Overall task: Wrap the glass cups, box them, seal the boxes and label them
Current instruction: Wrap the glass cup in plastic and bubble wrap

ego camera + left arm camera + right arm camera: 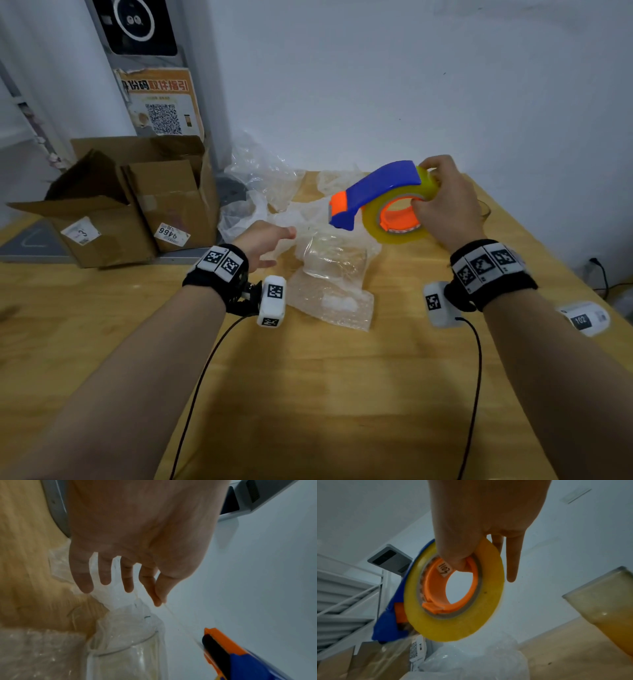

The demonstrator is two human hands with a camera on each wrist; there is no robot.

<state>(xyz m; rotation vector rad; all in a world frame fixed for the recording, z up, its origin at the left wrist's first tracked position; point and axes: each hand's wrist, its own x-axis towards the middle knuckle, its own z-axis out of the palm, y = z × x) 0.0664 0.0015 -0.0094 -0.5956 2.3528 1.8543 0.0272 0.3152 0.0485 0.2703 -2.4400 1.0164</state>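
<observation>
Nearest the person, on the wooden table (pixel 308 394), the glass cup (pixel 334 258) lay on its side in a loose fold of bubble wrap (pixel 337 301), not yet closed up. Just above it the left hand (pixel 265 241) pinched the free end of the tape (pixel 178 619) between thumb and forefinger (other fingers straight), and the right hand (pixel 445 202) was clamped on the tape dispenser (pixel 380 198), thumb hooked inside the core. Best to keep that strip taut, lay it across the wrap's seam and press before tearing; the cardboard boxes (pixel 137 202) waited open at the far left.
</observation>
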